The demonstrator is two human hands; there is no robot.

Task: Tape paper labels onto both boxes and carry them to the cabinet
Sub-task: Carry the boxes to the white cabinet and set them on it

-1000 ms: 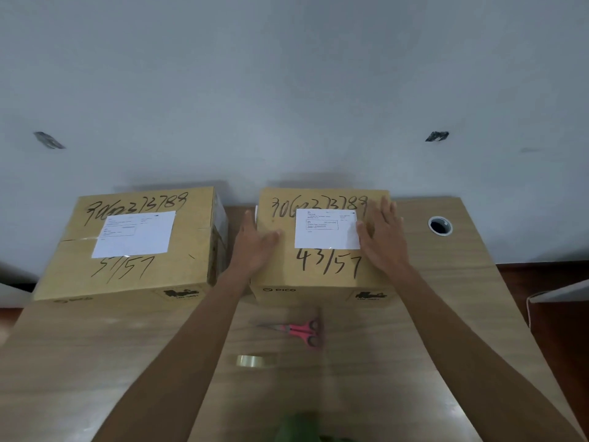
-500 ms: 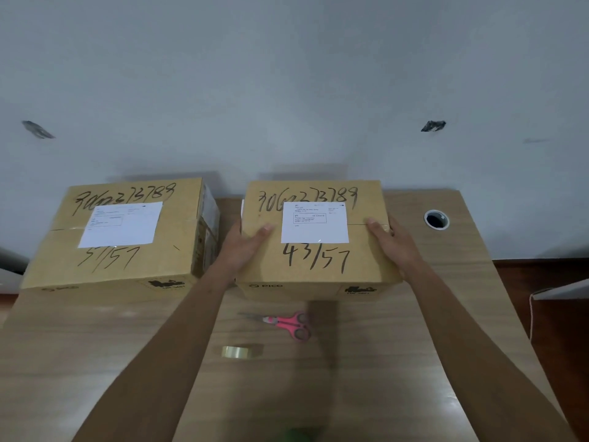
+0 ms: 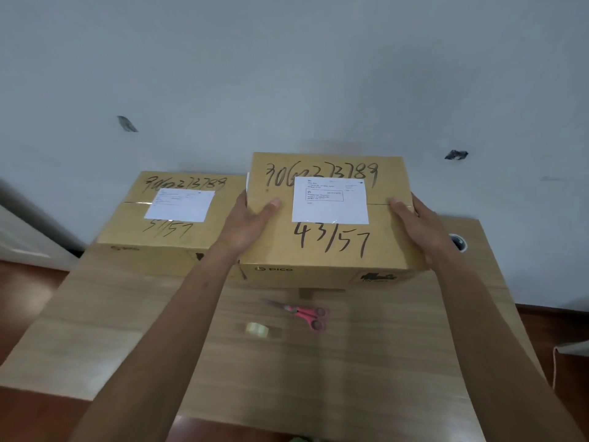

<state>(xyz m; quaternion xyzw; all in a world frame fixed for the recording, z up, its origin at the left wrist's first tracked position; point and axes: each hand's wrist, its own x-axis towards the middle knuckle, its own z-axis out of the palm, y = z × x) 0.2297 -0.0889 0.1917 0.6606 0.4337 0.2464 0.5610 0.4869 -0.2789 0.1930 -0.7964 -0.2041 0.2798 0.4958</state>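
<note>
Two brown cardboard boxes carry white paper labels. The right box (image 3: 331, 250), marked 43/57, is lifted off the wooden table (image 3: 350, 362) and tilted toward me; its label (image 3: 330, 200) is on top. My left hand (image 3: 248, 224) grips its left side, thumb on the top face. My right hand (image 3: 417, 224) grips its right side, thumb also on top. The left box (image 3: 165, 231), marked 51/57, sits on the table's far left with its own label (image 3: 180, 204).
Pink-handled scissors (image 3: 302, 314) and a roll of clear tape (image 3: 258, 329) lie on the table below the lifted box. A round cable hole (image 3: 458, 242) is at the table's far right. A grey wall stands behind; wooden floor shows on both sides.
My hands shifted from pressing the label to gripping the right box's sides, and the box has risen off the table toward me. The left box stayed put.
</note>
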